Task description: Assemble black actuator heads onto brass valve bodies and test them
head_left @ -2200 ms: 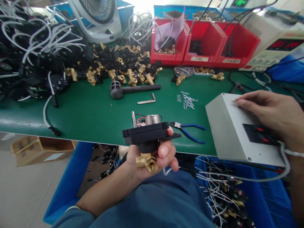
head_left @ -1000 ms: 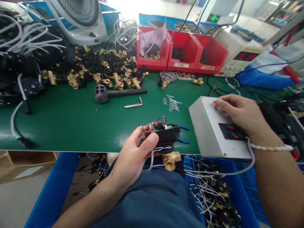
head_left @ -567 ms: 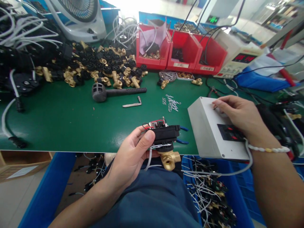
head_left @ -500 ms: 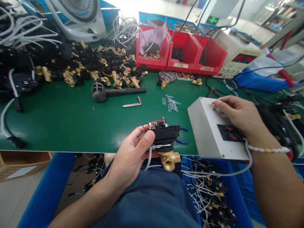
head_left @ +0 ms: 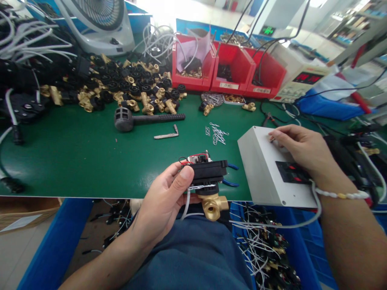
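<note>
Wrapped round a motorized valve (head_left: 208, 173) is my left hand (head_left: 169, 193), its thumb on the black housing. Red and black wires show in the open top of the valve, and a brass body hangs below at the table's front edge. A grey cable runs down from it. To the right, my right hand (head_left: 299, 147) pinches a small metal toggle switch (head_left: 271, 139) on a grey control box (head_left: 260, 169). A black terminal block (head_left: 292, 172) with red tabs sits on the box beside my wrist. Blue-handled pliers (head_left: 232, 182) lie partly hidden behind the valve.
A black mallet (head_left: 123, 119), a hex key (head_left: 167, 136) and several wire clips (head_left: 218, 134) lie on the green table (head_left: 75, 161). Brass valve bodies (head_left: 148, 102) pile up behind, beside red bins (head_left: 231, 76) and a power supply (head_left: 302, 80). Below stand blue crates (head_left: 57, 245).
The view has shifted slightly. Both hands keep their hold, with the valve and the switch in nearly the same places. The red digits on the power supply look different.
</note>
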`<state>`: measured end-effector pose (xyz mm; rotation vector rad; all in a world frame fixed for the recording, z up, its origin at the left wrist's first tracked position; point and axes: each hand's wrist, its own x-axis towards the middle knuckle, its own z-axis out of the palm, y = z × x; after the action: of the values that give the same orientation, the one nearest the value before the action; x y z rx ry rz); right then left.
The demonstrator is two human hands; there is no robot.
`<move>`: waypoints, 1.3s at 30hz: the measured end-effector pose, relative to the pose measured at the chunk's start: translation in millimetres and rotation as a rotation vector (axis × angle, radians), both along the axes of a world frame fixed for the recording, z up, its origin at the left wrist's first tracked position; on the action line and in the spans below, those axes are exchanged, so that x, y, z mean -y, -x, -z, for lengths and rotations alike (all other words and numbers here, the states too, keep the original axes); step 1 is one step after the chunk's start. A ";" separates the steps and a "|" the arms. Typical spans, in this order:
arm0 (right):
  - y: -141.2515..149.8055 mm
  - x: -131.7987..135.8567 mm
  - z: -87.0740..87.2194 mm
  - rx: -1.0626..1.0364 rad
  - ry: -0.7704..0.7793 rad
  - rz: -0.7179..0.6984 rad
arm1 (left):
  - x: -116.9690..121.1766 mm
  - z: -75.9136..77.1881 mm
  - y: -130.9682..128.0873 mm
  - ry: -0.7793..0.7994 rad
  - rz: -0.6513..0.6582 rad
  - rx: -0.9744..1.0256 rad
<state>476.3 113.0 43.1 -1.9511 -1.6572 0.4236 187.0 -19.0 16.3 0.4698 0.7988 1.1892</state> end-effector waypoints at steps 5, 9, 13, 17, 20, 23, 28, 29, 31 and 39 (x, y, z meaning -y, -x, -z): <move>-6.6 -1.0 4.7 -0.001 -0.021 -0.055 | -1.8 -1.9 -0.4 0.011 0.010 -0.013; -12.3 -3.4 8.3 -0.003 -0.029 -0.076 | -1.6 -1.7 -0.3 0.010 0.020 -0.018; -15.3 -5.0 8.7 -0.014 -0.025 -0.085 | -1.4 -2.2 0.2 0.010 0.018 -0.017; -10.0 -1.4 4.9 -0.021 -0.030 -0.086 | -2.2 -5.1 0.1 0.008 0.014 -0.025; -6.3 -0.1 4.6 -0.039 -0.046 -0.090 | -3.1 -6.4 -0.3 0.009 0.027 -0.024; -10.7 -4.0 6.8 -0.089 -0.168 -0.065 | -3.6 -6.6 -0.2 -0.005 0.031 -0.025; -18.5 10.6 -11.9 -0.262 -0.543 -0.021 | -4.3 -9.2 -0.7 0.007 0.027 -0.023; -15.4 22.4 -19.8 -0.306 -0.573 -0.073 | -4.6 -10.0 -1.0 0.013 0.024 -0.021; -2.4 54.4 -33.7 -0.300 -0.457 -0.183 | -5.2 -11.6 -1.9 0.014 0.017 -0.024; 53.9 153.3 52.6 0.079 0.477 -0.894 | -3.9 -20.4 -2.6 -0.015 0.035 -0.043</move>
<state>422.4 -40.2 -9.5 -1.3907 -2.6140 1.1647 189.6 -15.1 36.7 0.5212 0.8162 1.1565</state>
